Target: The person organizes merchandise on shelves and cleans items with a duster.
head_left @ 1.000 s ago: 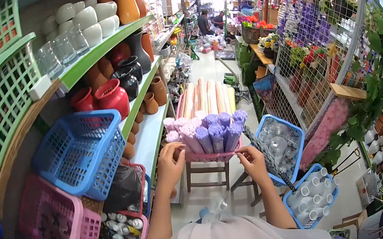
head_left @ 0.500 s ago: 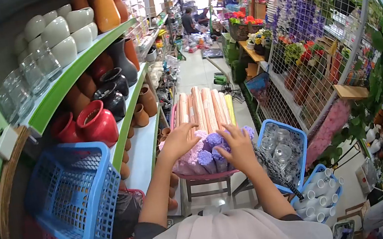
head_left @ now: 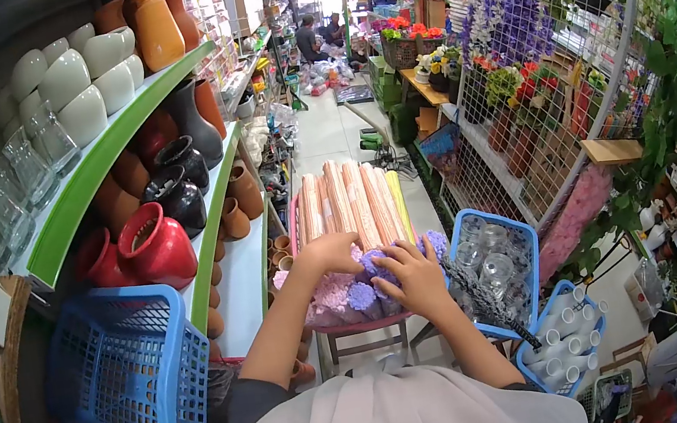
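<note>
A pink basket [head_left: 359, 326] in front of me holds bundles of artificial flower stems. Purple bundles [head_left: 361, 296] with ruffled tops lie at its near side, beside pale pink ones [head_left: 332, 294]. Behind them stand long peach-coloured wrapped rolls [head_left: 339, 200] and a yellow one [head_left: 399, 202]. My left hand [head_left: 328, 257] reaches over the pink bundles, fingers bent and pointing right, with a gap between thumb and fingers. On the purple tops rests my right hand [head_left: 415, 277], its fingers spread and touching them.
Left, green-edged shelves [head_left: 118, 139] carry white bowls, glass jars and clay vases above a blue basket [head_left: 132, 382]. To the right stand a blue crate [head_left: 531, 270] of clear glassware and a basket of white tubes [head_left: 564, 344]. People [head_left: 309, 41] sit far down the aisle.
Both hands have come down onto the bundles, the left bending its fingers and the right settling on the purple tops. The view has shifted slightly.
</note>
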The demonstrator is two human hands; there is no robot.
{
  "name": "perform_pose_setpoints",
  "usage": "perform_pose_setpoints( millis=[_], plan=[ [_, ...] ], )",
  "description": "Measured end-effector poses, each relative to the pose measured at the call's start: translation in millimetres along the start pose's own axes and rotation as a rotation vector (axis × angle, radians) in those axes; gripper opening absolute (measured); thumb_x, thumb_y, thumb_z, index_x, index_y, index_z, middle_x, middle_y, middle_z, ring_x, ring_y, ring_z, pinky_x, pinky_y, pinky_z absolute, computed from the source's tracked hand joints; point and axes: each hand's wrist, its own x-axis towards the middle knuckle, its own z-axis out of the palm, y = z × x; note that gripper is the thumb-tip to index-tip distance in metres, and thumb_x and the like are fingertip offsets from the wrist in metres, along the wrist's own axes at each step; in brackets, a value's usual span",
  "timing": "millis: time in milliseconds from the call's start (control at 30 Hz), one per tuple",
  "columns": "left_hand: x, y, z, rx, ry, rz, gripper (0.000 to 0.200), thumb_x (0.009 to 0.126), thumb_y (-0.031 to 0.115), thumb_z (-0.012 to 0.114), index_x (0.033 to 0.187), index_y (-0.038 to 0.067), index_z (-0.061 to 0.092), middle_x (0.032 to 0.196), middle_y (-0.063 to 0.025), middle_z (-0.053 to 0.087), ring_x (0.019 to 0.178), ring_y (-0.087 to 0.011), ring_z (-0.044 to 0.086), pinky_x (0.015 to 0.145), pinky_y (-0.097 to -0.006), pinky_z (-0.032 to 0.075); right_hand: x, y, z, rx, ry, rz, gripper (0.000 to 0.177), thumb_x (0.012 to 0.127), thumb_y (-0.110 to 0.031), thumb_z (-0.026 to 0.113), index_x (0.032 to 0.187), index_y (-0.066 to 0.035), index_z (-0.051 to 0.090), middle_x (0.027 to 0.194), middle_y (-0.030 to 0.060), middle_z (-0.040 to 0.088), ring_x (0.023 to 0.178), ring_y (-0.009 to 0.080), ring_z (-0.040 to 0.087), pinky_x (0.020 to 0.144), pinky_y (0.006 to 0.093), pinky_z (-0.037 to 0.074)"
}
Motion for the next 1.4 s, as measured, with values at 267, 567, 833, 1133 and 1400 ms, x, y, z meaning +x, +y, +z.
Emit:
perform_pose_setpoints(
  millis=[267, 567, 833, 1133, 1400],
  plan=[
    [6, 2, 3, 0.028, 0.028, -0.055, 0.06, 0.065, 0.034, 0.069, 0.113, 0.001, 0.057, 0.101, -0.0236, 0.063, 0.095, -0.0363, 0.062, 0.083, -0.0409, 0.049, 2, 1, 0, 0.014, 0.052, 0.01, 0.03, 0.079, -0.034, 0.067, 0.1, -0.012, 0.067, 0.109, 0.0045, 0.061, 0.112, 0.0241, 0.051, 0.105, 0.0553, 0.025],
    [13, -11, 3, 0.0, 0.101, -0.01, 0.048, 0.062, 0.027, 0.068, 0.104, 0.003, 0.063, 0.098, -0.0218, 0.065, 0.093, -0.0349, 0.063, 0.084, -0.0404, 0.05, 1, 1, -2, 0.011, 0.109, 0.023, 0.025, 0.077, -0.031, 0.067, 0.094, -0.011, 0.066, 0.102, 0.0041, 0.061, 0.107, 0.0223, 0.053, 0.104, 0.0518, 0.028],
    [3, 3, -25, -0.039, 0.175, 0.025, 0.046, 0.069, 0.029, 0.064, 0.105, 0.002, 0.059, 0.098, -0.0216, 0.064, 0.095, -0.0358, 0.061, 0.085, -0.0407, 0.047, 0, 4, 0, 0.005, 0.093, 0.015, 0.023, 0.078, -0.029, 0.066, 0.092, -0.012, 0.065, 0.098, 0.0041, 0.06, 0.107, 0.0227, 0.053, 0.103, 0.0534, 0.029],
    [-44, 45, -84, -0.027, 0.499, 0.145, 0.042, 0.07, 0.027, 0.061, 0.102, 0.0, 0.059, 0.093, -0.0236, 0.062, 0.09, -0.0368, 0.061, 0.082, -0.04, 0.047, 0, 7, 1, 0.006, 0.057, 0.016, 0.032, 0.078, -0.033, 0.066, 0.1, -0.011, 0.062, 0.105, 0.0055, 0.06, 0.109, 0.0246, 0.053, 0.103, 0.0539, 0.029],
    [-114, 109, -101, 0.022, 0.773, 0.231, 0.035, 0.071, 0.018, 0.06, 0.103, 0.005, 0.061, 0.093, -0.0167, 0.06, 0.084, -0.0331, 0.06, 0.078, -0.0381, 0.048, 23, -4, -11, 0.221, 0.116, 0.118, 0.071, 0.072, -0.037, 0.074, 0.129, -0.01, 0.043, 0.12, 0.0125, 0.055, 0.113, 0.0297, 0.051, 0.101, 0.0508, 0.032]
  ],
)
